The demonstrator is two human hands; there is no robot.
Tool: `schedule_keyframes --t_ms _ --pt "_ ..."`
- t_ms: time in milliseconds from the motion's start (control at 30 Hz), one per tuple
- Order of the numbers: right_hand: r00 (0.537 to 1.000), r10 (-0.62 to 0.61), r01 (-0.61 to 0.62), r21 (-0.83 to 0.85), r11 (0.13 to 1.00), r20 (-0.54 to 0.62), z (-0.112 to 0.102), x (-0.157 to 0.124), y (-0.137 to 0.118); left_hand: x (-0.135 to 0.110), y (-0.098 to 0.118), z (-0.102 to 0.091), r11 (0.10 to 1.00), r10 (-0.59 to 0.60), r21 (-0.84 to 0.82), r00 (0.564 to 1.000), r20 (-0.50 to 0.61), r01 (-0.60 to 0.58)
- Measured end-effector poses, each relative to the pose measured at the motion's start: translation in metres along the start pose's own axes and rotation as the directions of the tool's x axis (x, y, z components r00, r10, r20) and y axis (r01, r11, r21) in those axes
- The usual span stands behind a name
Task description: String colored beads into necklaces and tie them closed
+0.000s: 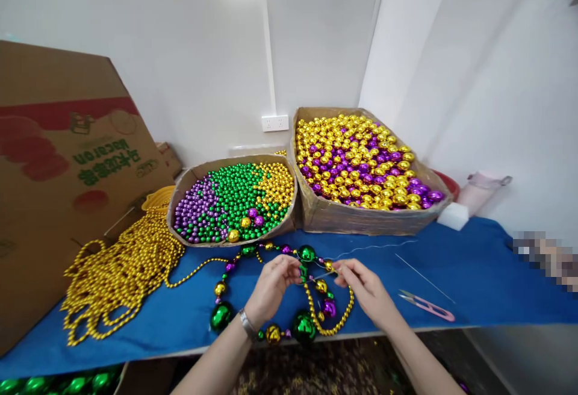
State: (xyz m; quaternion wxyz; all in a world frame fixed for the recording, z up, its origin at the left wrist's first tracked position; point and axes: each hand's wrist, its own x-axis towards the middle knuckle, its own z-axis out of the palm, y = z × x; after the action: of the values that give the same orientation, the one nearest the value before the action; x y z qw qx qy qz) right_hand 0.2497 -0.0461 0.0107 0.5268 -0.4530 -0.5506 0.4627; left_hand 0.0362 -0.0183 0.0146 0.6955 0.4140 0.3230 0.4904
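Note:
A bead necklace (303, 325) of green, gold and purple balls lies in a loop on the blue cloth near the front edge. My left hand (271, 283) pinches the strand close to a small green bead, fingers closed. My right hand (363, 286) pinches the strand just right of that, by a gold bead, and a thin thread (374, 247) runs off from there to the right. A large green ball (307, 254) sits on the strand just above my fingers.
A cardboard tray of small purple, green and gold beads (232, 199) and a bigger box of gold and purple balls (361, 160) stand behind. A gold bead chain pile (121, 268) lies left, by a cardboard box (58, 172). Pink snips (428, 306) and a needle (424, 277) lie right.

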Motion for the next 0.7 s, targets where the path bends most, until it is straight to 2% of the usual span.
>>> schedule_keyframes --t_ms 67,100,167,233,267,300,367,433,600,700 --pt "0.997 -0.067 0.071 -0.112 0.991 0.04 -0.009 0.004 -0.015 0.002 0.008 0.005 0.984 0.007 0.178 0.999 0.047 -0.015" --pt "0.988 -0.136 0.148 -0.199 0.969 0.071 -0.011 0.007 -0.022 0.004 0.012 0.007 0.964 0.005 0.265 0.997 0.08 -0.026" --pt "0.937 -0.306 0.35 -0.397 0.849 0.17 -0.008 0.014 -0.034 0.006 0.019 0.011 0.911 -0.014 0.41 0.989 0.149 -0.049" --pt "0.859 -0.427 0.512 -0.521 0.683 0.284 0.001 0.024 -0.039 0.007 0.022 0.014 0.861 -0.043 0.504 0.975 0.219 -0.075" --pt "0.832 -0.453 0.554 -0.538 0.635 0.322 0.007 0.03 -0.04 0.008 0.023 0.015 0.841 -0.049 0.532 0.967 0.25 -0.095" --pt "0.822 -0.459 0.569 -0.527 0.631 0.338 0.013 0.036 -0.039 0.008 0.023 0.015 0.827 -0.047 0.55 0.961 0.272 -0.116" --pt "0.818 -0.456 0.576 -0.502 0.645 0.351 0.024 0.047 -0.036 0.01 0.023 0.015 0.814 -0.024 0.563 0.961 0.276 -0.141" --pt "0.832 -0.449 0.554 -0.498 0.667 0.326 0.029 0.053 -0.031 0.011 0.022 0.014 0.829 -0.004 0.545 0.974 0.228 -0.125" --pt "0.923 -0.366 0.374 -0.487 0.789 0.117 0.029 0.041 -0.017 0.011 0.023 0.009 0.922 -0.012 0.383 0.988 0.152 -0.048" --pt "0.969 -0.231 0.248 -0.418 0.874 0.092 0.034 0.025 -0.008 0.009 0.023 0.008 0.941 -0.022 0.336 0.988 0.154 -0.031"
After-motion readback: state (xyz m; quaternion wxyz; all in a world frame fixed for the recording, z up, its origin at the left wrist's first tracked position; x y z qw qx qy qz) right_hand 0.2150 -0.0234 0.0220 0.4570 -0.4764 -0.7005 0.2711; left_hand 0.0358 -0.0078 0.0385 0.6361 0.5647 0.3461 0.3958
